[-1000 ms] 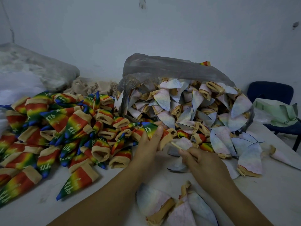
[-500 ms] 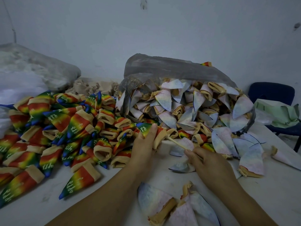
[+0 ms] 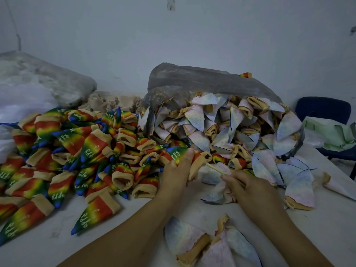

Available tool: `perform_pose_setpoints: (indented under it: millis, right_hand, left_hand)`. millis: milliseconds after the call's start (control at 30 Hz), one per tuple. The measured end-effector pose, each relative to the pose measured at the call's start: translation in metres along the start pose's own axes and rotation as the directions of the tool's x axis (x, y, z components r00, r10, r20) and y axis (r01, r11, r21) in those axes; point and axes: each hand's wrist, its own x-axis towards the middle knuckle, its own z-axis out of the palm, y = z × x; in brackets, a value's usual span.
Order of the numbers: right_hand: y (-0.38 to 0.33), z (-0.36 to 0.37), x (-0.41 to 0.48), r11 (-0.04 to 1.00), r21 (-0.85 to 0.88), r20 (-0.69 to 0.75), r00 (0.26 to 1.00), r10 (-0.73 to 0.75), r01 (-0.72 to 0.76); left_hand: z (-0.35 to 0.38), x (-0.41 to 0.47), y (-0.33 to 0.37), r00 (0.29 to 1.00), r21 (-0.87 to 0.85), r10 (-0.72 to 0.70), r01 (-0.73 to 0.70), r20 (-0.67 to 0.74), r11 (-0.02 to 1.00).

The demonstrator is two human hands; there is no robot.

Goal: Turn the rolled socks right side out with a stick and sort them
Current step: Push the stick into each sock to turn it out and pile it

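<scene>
Stick (image 3: 215, 168) meets rainbow sock (image 3: 178, 152)
Your left grip (image 3: 176, 171) curls round the sock over the desk's (image 3: 57, 237) middle; your right grip (image 3: 248, 187), just right, pinches the stick, tip at the cuff (image 3: 198, 165).

L hand (image 3: 176, 171) in curled grip on sock (image 3: 177, 151), R hand (image 3: 250, 187) in fingertip pinch on stick (image 3: 213, 168), both forearms fwd
</scene>
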Motion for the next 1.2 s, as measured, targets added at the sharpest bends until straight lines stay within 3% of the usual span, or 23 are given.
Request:
perform_pose_setpoints:
  millis: [167,333,533,733,867,933,1033,1200]
  right_hand:
    - [0.004,-0.004,0.0,1.0,-0.01,0.034,0.999,-0.017,0.017]
    - [0.001,-0.002,-0.001,0.988,0.119,0.043,0.995,0.095,-0.1]
    - [-0.004,0.005,-0.001,0.937,0.296,0.057,0.983,0.175,-0.185]
    - [0.003,-0.004,0.0,0.99,0.113,0.063,0.995,0.074,-0.081]
    - [0.01,-0.008,0.001,0.997,0.054,0.034,0.998,0.055,-0.057]
    - [0.01,-0.008,0.001,0.994,0.08,0.028,0.997,0.077,-0.079]
    - [0.005,-0.005,0.001,0.977,0.171,0.035,0.991,0.125,-0.129]
    - [-0.006,0.005,-0.001,0.923,0.328,0.093,0.979,0.179,-0.2]
  left_hand:
    - [-0.004,0.004,-0.009,0.999,-0.012,0.008,-0.008,-0.043,1.0]
    - [-0.003,0.003,-0.002,0.999,-0.125,-0.02,0.016,-0.03,0.992]
    - [0.002,-0.003,0.004,0.999,0.003,0.053,-0.053,0.013,0.999]
    - [-0.005,0.003,-0.003,0.997,0.093,-0.03,0.037,-0.075,0.995]
    - [-0.007,0.005,0.001,0.996,-0.11,-0.086,0.084,-0.012,0.99]
    - [-0.008,0.003,0.006,0.99,-0.296,-0.128,0.139,0.054,0.945]
    - [-0.005,0.001,0.016,0.972,-0.6,-0.201,0.233,0.121,0.765]
    - [0.001,-0.002,0.023,0.946,-0.827,-0.236,0.313,0.225,0.467]
